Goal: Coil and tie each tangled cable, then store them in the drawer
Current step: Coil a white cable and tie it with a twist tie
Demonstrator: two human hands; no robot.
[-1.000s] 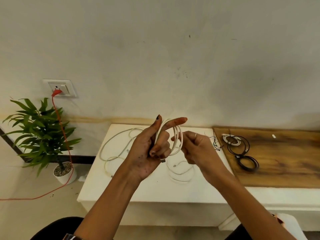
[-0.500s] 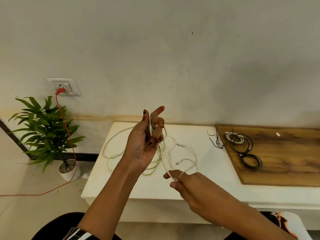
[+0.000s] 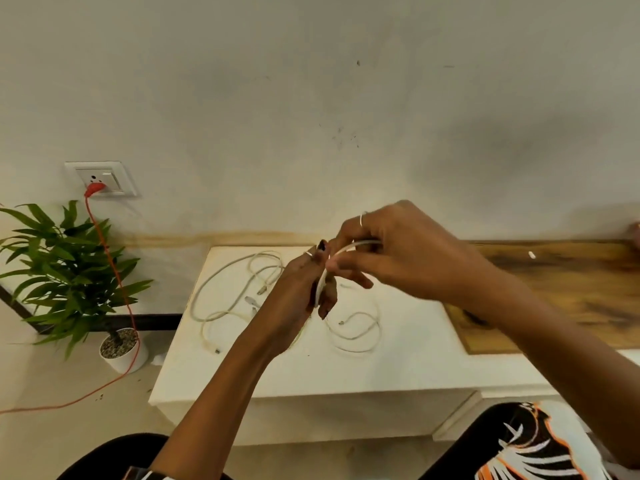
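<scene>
My left hand (image 3: 304, 289) is raised above the white table (image 3: 346, 372) and grips a coil of white cable (image 3: 323, 278) between its fingers. My right hand (image 3: 391, 258) is up against it from the right, pinching a strand of the same white cable at the top of the coil. A loose end of this cable (image 3: 356, 332) loops down onto the table below my hands. More tangled white cables (image 3: 235, 292) lie on the table to the left. My right forearm hides the coiled cables on the wooden board.
A wooden board (image 3: 571, 299) lies on the right part of the table. A potted plant (image 3: 69, 271) stands on the floor at left. A red cord (image 3: 114, 275) runs from the wall socket (image 3: 100, 180) down across the floor.
My right hand rose from low near the table's front edge back up to my left hand, carrying the cable strand over the coil. The left hand stayed raised.
</scene>
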